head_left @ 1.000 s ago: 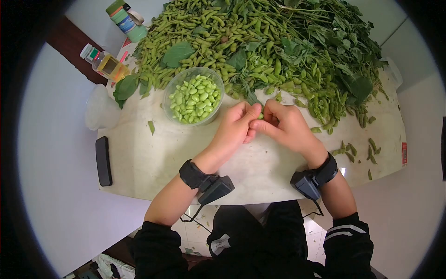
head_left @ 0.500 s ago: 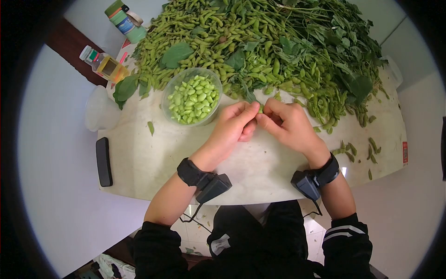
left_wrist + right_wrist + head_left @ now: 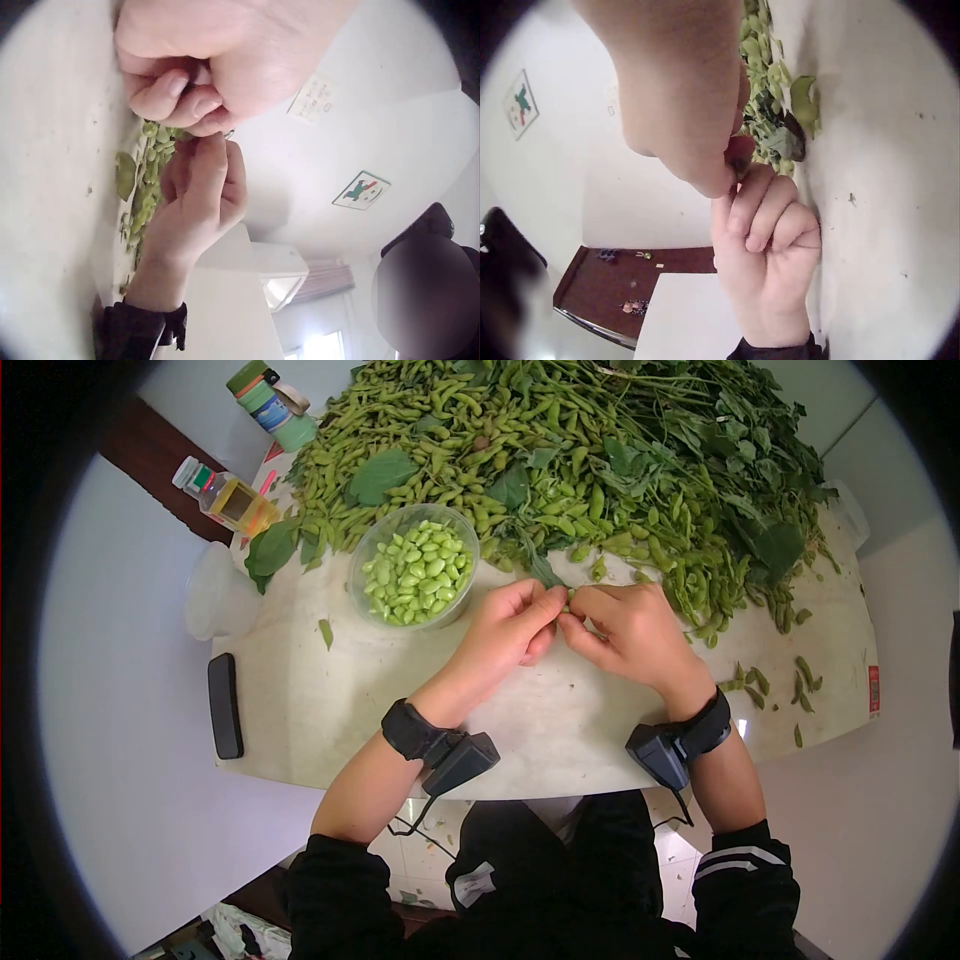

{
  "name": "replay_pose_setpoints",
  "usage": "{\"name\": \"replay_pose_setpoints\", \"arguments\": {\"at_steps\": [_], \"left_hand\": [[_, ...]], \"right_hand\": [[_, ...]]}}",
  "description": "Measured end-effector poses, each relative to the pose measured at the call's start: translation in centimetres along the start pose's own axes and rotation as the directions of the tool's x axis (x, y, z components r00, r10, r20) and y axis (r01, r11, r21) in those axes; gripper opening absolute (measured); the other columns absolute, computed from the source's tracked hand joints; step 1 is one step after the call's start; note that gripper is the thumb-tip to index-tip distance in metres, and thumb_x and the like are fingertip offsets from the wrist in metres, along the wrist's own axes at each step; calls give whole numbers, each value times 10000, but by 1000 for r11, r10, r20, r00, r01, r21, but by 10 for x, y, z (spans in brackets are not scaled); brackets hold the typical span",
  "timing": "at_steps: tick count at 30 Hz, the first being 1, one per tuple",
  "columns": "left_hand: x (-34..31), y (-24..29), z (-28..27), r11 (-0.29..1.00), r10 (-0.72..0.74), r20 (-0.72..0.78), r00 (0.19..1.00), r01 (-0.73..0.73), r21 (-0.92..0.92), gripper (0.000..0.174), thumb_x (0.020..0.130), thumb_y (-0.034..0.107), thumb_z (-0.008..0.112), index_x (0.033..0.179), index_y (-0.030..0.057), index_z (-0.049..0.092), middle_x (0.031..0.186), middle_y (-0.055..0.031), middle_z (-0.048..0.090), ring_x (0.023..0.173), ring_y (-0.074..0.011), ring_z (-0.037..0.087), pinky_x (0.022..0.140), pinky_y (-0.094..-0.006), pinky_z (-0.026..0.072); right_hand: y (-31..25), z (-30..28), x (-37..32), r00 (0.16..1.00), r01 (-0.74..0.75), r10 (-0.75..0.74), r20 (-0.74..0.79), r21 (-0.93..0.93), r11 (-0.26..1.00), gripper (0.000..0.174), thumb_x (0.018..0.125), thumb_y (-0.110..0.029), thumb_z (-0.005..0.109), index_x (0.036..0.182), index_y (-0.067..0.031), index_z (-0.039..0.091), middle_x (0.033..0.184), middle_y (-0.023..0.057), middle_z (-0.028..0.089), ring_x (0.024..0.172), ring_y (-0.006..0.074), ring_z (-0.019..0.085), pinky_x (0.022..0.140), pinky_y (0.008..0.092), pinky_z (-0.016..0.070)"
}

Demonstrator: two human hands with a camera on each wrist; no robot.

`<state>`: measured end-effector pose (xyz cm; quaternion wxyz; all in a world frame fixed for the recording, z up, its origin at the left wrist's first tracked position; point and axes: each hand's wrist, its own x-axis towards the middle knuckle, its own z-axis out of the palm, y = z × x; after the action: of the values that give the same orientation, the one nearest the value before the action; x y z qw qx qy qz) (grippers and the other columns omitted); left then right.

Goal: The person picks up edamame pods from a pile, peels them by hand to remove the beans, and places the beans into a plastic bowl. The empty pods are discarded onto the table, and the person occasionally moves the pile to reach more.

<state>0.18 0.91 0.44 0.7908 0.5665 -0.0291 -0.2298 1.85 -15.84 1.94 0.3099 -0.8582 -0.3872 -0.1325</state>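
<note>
In the head view my left hand (image 3: pixel 500 632) and right hand (image 3: pixel 645 638) meet over the near side of the table. Their thumbs and fingertips pinch a small green soybean pod (image 3: pixel 570 598), mostly hidden by the fingers. The right wrist view shows a sliver of it between the fingertips. To the left of my hands stands a clear plastic bowl (image 3: pixel 356 575) of shelled green beans (image 3: pixel 418 572). Just beyond the hands a large heap of soybean pods (image 3: pixel 470 450) spreads over the table, with leafy stalks (image 3: pixel 730 450) on its right.
A black phone (image 3: pixel 225 705) lies at the table's left edge, below an empty clear container (image 3: pixel 218 592). Farther back stand a bottle of yellow liquid (image 3: pixel 238 503) and a green flask (image 3: pixel 275 410). Several loose pods (image 3: pixel 752 685) lie on the right of the table (image 3: pixel 330 690).
Both hands stay together in nearly the same place. The right hand's fingers have shifted and closed in more over the pod, so less of its green shows than half a second ago.
</note>
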Motion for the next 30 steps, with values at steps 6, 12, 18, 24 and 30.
{"name": "replay_pose_setpoints", "arguments": {"at_steps": [6, 12, 18, 24, 30], "left_hand": [[-1, 1, 2, 1000, -10, -26, 1000, 10, -4, 241, 893, 269, 456, 733, 89, 451, 503, 55, 331, 417, -28, 254, 398, -187, 193], [0, -3, -1, 999, 38, -20, 999, -39, -28, 213, 894, 273, 451, 773, 98, 442, 525, 56, 339, 430, -31, 255, 405, -190, 200], [1, -2, 1, 998, 13, -26, 1000, -15, -67, 172, 892, 236, 459, 789, 100, 443, 533, 51, 346, 435, -33, 263, 408, -190, 203], [0, -1, 3, 995, -9, -49, 999, 4, -96, 145, 896, 191, 435, 787, 96, 448, 536, 49, 359, 431, -34, 282, 406, -188, 206], [1, 1, 2, 999, 25, -107, 994, -30, -45, 217, 890, 230, 444, 730, 83, 446, 535, 38, 385, 438, -31, 287, 398, -182, 217]], "right_hand": [[-2, 1, 0, 995, -99, 99, 8, 66, 993, 179, 740, -218, 590, 723, -63, 501, 562, 82, 559, 454, 271, 524, 425, 350, 400], [-4, 1, 1, 996, -85, 84, 39, 43, 995, 187, 756, -207, 581, 799, -64, 467, 562, 82, 554, 465, 276, 527, 432, 358, 402], [0, 6, 0, 998, -56, 57, -10, 130, 990, 134, 731, -125, 585, 770, -47, 484, 496, 93, 472, 403, 231, 476, 398, 301, 351], [0, 3, -1, 996, -87, 88, 2, 176, 981, 124, 734, -142, 530, 763, -50, 451, 526, 92, 490, 446, 244, 504, 406, 335, 362], [8, 3, -3, 906, -244, 381, 186, 964, 109, 135, 745, -163, 412, 671, -72, 348, 506, 9, 298, 431, 74, 248, 389, 228, 196]]}}
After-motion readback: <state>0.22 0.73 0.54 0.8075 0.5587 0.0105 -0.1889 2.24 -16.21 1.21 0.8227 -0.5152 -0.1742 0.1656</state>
